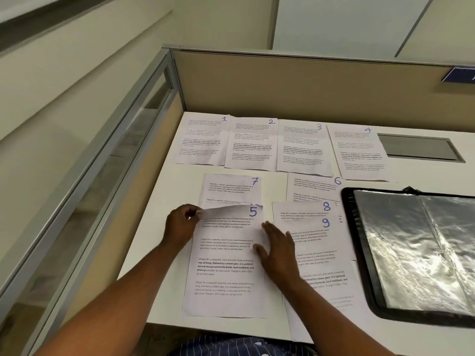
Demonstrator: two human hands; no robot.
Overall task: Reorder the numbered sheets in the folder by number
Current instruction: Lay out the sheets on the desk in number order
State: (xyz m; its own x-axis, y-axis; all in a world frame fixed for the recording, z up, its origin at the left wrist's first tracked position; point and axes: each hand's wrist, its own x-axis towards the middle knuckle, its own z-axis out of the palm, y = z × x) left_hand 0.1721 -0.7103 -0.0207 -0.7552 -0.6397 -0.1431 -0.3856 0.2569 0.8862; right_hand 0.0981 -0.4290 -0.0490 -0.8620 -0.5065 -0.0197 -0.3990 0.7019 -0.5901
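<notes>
Numbered printed sheets lie on a white desk (pixel 164 253). Sheets 1 (pixel 199 140), 2 (pixel 250 145), 3 (pixel 303 147) and 4 (pixel 359 152) form a row at the back. Sheet 7 (pixel 231 188) and sheet 6 (pixel 311 187) lie in front of them. Sheet 8 (pixel 303 210) overlaps sheet 6, and sheet 9 (pixel 323 253) overlaps sheet 8. My left hand (pixel 181 223) pinches the top left corner of sheet 5 (pixel 223 268) and lifts it. My right hand (pixel 276 249) rests flat on its right edge. The open folder (pixel 359 253), black-rimmed with clear sleeves, lies at the right.
Beige partition walls (pixel 295 86) close off the desk at the back and left. A grey cable slot (pixel 416 149) is set into the desk behind the folder. A blue label (pixel 460 74) hangs on the partition at the right.
</notes>
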